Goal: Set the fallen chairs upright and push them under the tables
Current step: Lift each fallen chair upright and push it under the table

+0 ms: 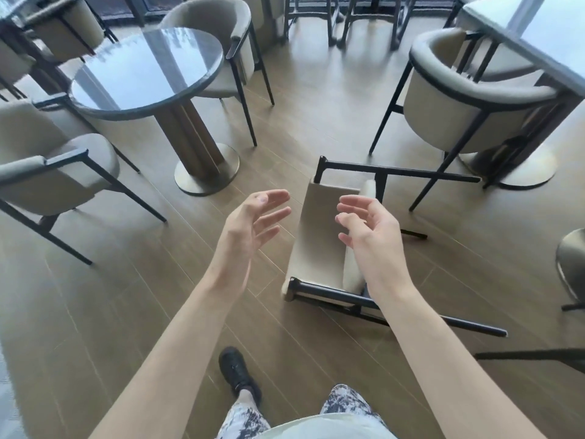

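A beige chair with a black frame (319, 236) lies tipped over on the wooden floor, its legs pointing right. My left hand (250, 223) hovers just left of its curved back, fingers relaxed and spread, holding nothing. Over the chair's right side hangs my right hand (367, 229), fingers loosely bent and empty. Neither hand touches the chair. A round dark glass table (145, 71) stands to the upper left. A pale rectangular table (538, 36) is at the upper right.
Upright beige chairs surround the round table (53, 166) (221, 36), and another (465, 99) sits tucked at the right table. A round base (573, 267) and a dark leg (531, 354) show at the right edge. My black shoe (237, 372) stands on the floor.
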Available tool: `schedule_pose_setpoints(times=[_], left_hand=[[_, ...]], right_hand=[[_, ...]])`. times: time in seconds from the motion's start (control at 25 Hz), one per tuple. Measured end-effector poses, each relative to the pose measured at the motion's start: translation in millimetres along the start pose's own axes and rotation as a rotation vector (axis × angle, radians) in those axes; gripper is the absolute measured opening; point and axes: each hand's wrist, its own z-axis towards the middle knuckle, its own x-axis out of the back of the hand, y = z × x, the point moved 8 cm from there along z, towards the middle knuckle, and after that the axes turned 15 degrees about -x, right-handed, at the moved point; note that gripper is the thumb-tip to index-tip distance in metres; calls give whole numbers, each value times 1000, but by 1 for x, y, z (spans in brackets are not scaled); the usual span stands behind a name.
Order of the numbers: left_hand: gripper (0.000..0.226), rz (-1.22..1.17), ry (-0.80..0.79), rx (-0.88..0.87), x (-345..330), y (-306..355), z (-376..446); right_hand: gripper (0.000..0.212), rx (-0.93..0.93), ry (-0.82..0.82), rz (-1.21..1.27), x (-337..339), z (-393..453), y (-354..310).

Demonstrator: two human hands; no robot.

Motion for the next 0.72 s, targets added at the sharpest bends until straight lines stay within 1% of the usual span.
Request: schedule_pose_setpoints(times=[0.12, 0.28, 0.4, 0.56, 0.72], left_hand=[[45, 7, -70, -1, 31, -3, 33], [47, 36, -217, 15, 85, -5, 83], [46, 63, -313, 29, 107, -14, 117], [39, 46, -445, 76, 102, -33, 156], [42, 28, -577, 97, 72, -50, 196]], right_hand=[[19, -17, 60, 49, -37, 13, 2], [21, -46, 173, 131, -94, 24, 7], [21, -69, 284, 192, -109, 28, 14], [21, -117, 458, 250, -107, 35, 27], [21, -128, 560, 321, -105, 64, 28]])
